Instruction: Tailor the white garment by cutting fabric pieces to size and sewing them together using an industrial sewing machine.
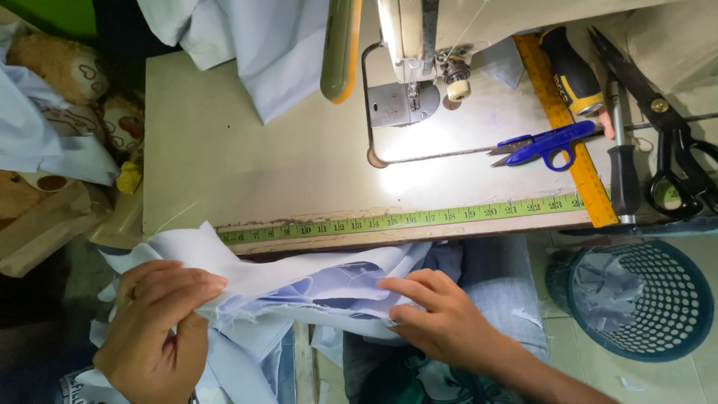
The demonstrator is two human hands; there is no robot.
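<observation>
Our left hand [153,329] pinches the pale blue fabric [299,288] at lower left; our right hand's [441,322] fingers press it flat. Frayed layers could slip out of alignment.

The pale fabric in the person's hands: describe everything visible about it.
The pale fabric is thin, light blue-white woven cloth, crumpled in several layers with frayed, thready edges. It lies over the person's lap just below the front edge of the sewing table, one corner lapping up against that edge near the green measuring tape. The left hand pinches its left end between thumb and fingers; the right hand presses flat on its right part. More of it hangs down between the hands.
</observation>
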